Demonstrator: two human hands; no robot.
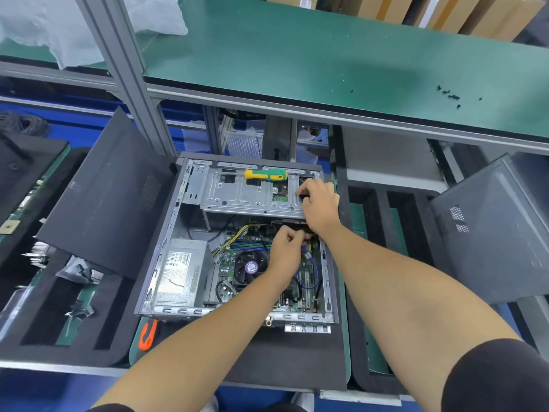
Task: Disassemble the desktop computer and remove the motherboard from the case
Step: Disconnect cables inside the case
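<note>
The case lies open on its side on a dark foam mat, in the middle of the bench. The green board sits flat in the bottom, shut in by thin grey metal walls. There is little room in there: a boxy silver power supply fills the left side, a round black fan sits in the middle, and a flat metal tray covers the far end. The left hand is curled, pinching a small dark plug by the wires. The right hand grips the tray's right corner. A green and yellow screwdriver rests on the tray. Black side panels lean on each side.
</note>
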